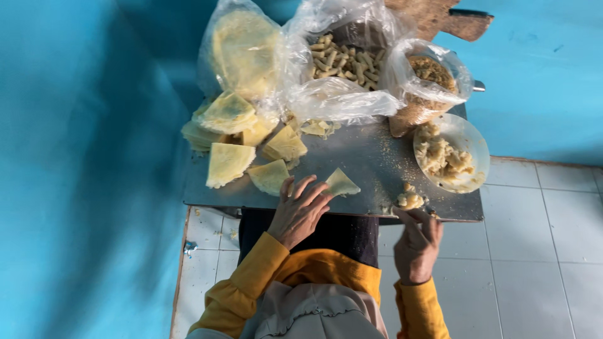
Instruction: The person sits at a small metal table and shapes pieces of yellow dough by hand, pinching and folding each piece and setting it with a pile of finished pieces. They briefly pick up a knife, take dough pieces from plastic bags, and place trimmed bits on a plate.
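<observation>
1. The metal tray [377,157] — the biggest thing here — sits on a low stand with its near edge running left to right just above the person's lap. Any crumb or wrapper pushed toward that edge could, I judge, go over onto the tiled floor [540,251].

2. The plastic bags [339,69] crowd the far edge, open and slumped, holding round wrappers, short rolled pieces and crumbs. A careless reach could tip one over the stacked wrappers.

3. The white bowl of filling [468,135] overhangs the tray's right corner. Its perch looks shaky, so a knock from the right arm might spill it.

4. The cut wrapper pieces [251,141] lie in a loose heap at the left, some overlapping; thin and limp, they may stick or tear if dragged.

5. The left hand [300,210] lies flat with fingers spread, fingertips touching the small triangular wrapper [342,182] near the middle of the tray's near edge. Its apex points away from the person and its long side runs left to right, slightly tilted. Pressing hard could split it.

6. The right hand [418,242] has its fingertips pinching at a small lump of filling [409,199] at the tray's near right edge — soft stuff, which could crumble and drop off.
</observation>
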### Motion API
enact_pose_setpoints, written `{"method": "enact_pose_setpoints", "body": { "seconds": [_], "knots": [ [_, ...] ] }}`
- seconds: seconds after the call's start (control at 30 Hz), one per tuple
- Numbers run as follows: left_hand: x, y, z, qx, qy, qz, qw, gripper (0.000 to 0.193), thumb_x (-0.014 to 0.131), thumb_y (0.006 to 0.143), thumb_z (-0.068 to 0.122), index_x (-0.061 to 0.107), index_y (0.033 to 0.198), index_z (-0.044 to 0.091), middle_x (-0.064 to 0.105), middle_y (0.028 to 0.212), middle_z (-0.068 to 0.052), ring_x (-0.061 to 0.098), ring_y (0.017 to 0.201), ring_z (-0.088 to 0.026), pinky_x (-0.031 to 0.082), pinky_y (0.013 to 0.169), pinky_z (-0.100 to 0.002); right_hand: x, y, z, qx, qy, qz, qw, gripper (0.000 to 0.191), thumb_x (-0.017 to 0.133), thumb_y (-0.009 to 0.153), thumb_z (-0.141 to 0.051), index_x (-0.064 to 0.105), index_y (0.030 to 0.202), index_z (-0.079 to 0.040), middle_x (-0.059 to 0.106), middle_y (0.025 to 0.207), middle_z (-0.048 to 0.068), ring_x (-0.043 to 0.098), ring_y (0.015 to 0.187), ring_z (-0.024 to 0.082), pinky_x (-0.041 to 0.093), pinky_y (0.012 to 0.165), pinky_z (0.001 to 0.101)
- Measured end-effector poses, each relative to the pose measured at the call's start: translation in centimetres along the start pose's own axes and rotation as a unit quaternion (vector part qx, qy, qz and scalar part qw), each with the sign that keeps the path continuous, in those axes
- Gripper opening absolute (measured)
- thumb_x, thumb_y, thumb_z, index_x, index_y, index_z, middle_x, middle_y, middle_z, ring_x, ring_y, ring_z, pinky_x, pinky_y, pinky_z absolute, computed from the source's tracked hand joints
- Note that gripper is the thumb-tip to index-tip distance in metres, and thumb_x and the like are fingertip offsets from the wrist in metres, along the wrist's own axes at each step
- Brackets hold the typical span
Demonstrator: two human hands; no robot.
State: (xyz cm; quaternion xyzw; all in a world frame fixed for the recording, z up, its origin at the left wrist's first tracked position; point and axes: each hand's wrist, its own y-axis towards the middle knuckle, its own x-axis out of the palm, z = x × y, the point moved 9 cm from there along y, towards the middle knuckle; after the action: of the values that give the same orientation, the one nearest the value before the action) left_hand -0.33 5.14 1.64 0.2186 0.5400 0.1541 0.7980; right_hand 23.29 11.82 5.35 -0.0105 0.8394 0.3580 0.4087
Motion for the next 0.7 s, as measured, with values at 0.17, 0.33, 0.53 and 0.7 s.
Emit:
{"method": "enact_pose_setpoints", "body": {
  "seconds": [0.17, 0.33, 0.53, 0.7],
  "knots": [
    [1.2, 0.1, 0.3, 0.028, 0.05, -0.018, 0.998, 0.018, 0.067, 0.101, 0.029, 0.065, 0.116, 0.019, 0.06, 0.123, 0.004, 0.044, 0.135, -0.018, 0.022, 0.122, -0.056, -1.3, -3.6, 5.9, 0.031, -0.197, -0.021, 0.98, 0.059, 0.06, 0.088, 0.014, 0.08, 0.124, -0.028, 0.061, 0.117, -0.005, 0.05, 0.115, 0.02, 0.038, 0.109, 0.0382],
    [0.9, 0.1, 0.5, 0.036, 0.089, -0.015, 0.995, 0.032, 0.066, 0.098, 0.036, 0.063, 0.125, 0.019, 0.058, 0.117, 0.003, 0.044, 0.126, -0.02, 0.02, 0.12, -0.058, -0.1, -3.0, 7.5, -0.033, -0.251, -0.047, 0.966, 0.064, 0.062, 0.091, 0.01, 0.072, 0.136, -0.035, 0.057, 0.121, -0.004, 0.047, 0.115, 0.022, 0.032, 0.11, 0.0434],
    [0.7, 0.0, 0.4, 0.047, 0.044, -0.025, 0.998, 0.037, 0.069, 0.093, 0.044, 0.063, 0.118, 0.018, 0.058, 0.125, -0.001, 0.044, 0.132, -0.023, 0.017, 0.121, -0.058, 1.5, -2.4, 7.9, -0.026, -0.238, -0.109, 0.965, 0.079, 0.062, 0.072, 0.012, 0.069, 0.135, -0.035, 0.057, 0.116, -0.002, 0.05, 0.114, 0.021, 0.033, 0.11, 0.046],
    [1.6, -0.2, 0.6, 0.063, 0.051, -0.018, 0.997, 0.034, 0.07, 0.095, 0.042, 0.065, 0.119, 0.018, 0.059, 0.12, 0.0, 0.047, 0.13, -0.022, 0.015, 0.126, -0.058, 0.4, -0.6, 8.2, -0.07, -0.195, -0.106, 0.973, 0.071, 0.056, 0.068, 0.019, 0.078, 0.11, -0.033, 0.061, 0.106, -0.002, 0.05, 0.11, 0.02, 0.034, 0.104, 0.0433]
  ]
}}
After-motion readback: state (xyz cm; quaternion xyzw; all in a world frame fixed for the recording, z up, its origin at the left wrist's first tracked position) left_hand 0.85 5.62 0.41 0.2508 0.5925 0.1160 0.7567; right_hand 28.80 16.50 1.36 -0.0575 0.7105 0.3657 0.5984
